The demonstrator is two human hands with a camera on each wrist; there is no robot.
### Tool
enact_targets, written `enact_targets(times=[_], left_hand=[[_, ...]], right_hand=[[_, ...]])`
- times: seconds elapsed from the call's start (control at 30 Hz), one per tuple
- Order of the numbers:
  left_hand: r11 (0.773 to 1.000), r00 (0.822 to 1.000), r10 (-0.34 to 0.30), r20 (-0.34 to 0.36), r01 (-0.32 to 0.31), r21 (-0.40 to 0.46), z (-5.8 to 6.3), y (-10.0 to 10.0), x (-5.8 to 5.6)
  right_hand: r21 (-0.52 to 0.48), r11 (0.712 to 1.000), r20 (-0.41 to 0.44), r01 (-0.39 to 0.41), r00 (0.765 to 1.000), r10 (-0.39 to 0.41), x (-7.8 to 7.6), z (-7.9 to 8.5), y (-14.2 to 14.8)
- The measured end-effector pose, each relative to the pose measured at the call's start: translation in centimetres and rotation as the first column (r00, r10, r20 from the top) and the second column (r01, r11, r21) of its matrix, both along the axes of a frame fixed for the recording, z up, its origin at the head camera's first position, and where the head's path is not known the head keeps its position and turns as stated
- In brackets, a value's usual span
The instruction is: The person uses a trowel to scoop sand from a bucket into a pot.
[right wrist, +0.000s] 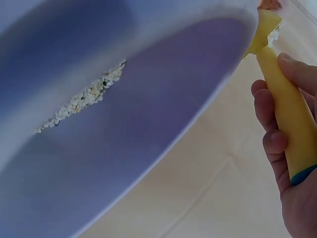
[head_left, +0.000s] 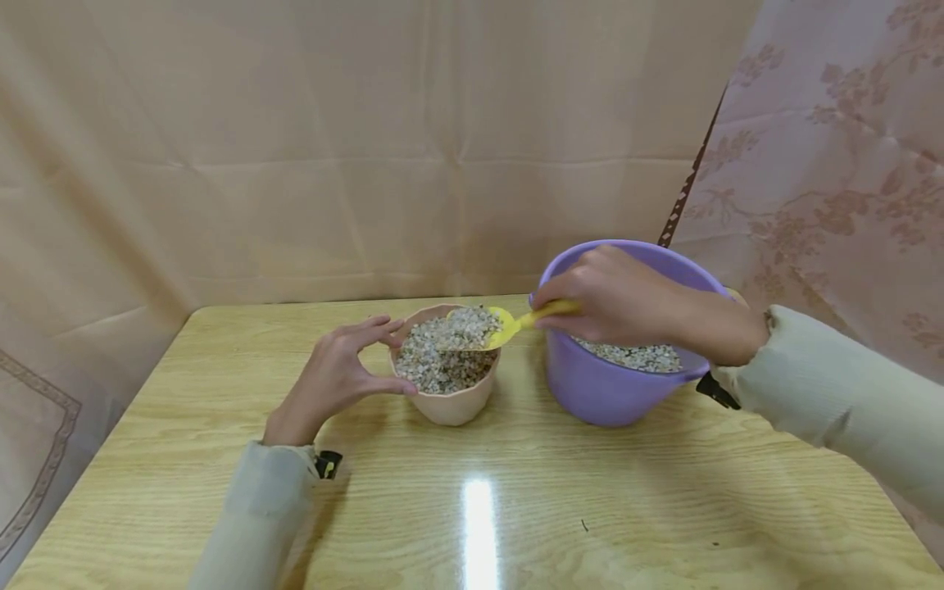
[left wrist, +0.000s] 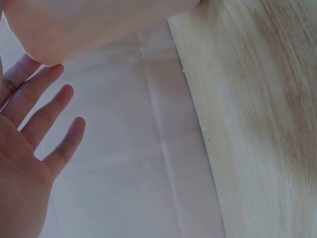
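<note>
In the head view a pale pink pot (head_left: 453,407) stands on the table, filled with gravel (head_left: 428,369). My left hand (head_left: 335,373) is at its left side, the thumb at the near rim and the index finger at the far rim. The left wrist view shows the left fingers (left wrist: 47,116) spread and nearly straight, some fingertips at the pot wall. My right hand (head_left: 612,295) grips the yellow handle of a small scoop (head_left: 505,328). Heaped with gravel, the scoop's blade is over the pot's right part. The right arm crosses above a purple bucket (head_left: 605,393).
More gravel (head_left: 637,356) lies inside the bucket, right of the pot. The wooden table (head_left: 413,508) has its far edge just behind both containers, against a beige curtain (head_left: 332,164). A patterned pink cloth (head_left: 841,164) hangs at the right.
</note>
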State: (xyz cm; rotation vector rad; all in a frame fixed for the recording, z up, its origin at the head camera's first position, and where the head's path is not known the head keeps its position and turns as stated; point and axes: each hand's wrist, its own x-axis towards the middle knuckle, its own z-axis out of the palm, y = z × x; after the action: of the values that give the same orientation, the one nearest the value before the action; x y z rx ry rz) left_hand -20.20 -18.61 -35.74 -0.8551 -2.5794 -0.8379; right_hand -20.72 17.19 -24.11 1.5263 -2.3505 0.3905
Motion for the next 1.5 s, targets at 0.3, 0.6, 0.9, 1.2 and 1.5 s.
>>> enact_targets(times=[0.3, 0.6, 0.9, 1.2, 1.5], left_hand=[[1.0, 1.0, 0.015, 0.025, -0.015, -0.005, 0.1, 0.1, -0.1], [1.0, 0.999, 0.017, 0.034, -0.018, 0.007, 0.0, 0.1, -0.1], [1.0, 1.0, 0.001, 0.017, -0.001, -0.005, 0.0, 0.3, -0.3], [1.0, 0.999, 0.012, 0.041, -0.012, 0.0, 0.0, 0.2, -0.2], [1.0, 0.999, 0.015, 0.048, -0.015, 0.009, -0.1, 0.1, 0.1]], right_hand=[[0.076, 0.995, 0.019, 0.07, 0.997, -0.072, 0.0, 0.2, -0.9], [0.157, 0.981, 0.094, 0.117, 0.987, -0.133, -0.1, 1.0, -1.9], [0.22, 0.965, 0.064, 0.146, 0.984, -0.164, -0.1, 1.3, -2.3], [0.315, 0.937, 0.014, 0.152, 0.986, -0.164, -0.2, 3.0, -3.6], [0.375, 0.917, -0.041, 0.135, 0.991, -0.13, 0.2, 4.3, -4.4]])
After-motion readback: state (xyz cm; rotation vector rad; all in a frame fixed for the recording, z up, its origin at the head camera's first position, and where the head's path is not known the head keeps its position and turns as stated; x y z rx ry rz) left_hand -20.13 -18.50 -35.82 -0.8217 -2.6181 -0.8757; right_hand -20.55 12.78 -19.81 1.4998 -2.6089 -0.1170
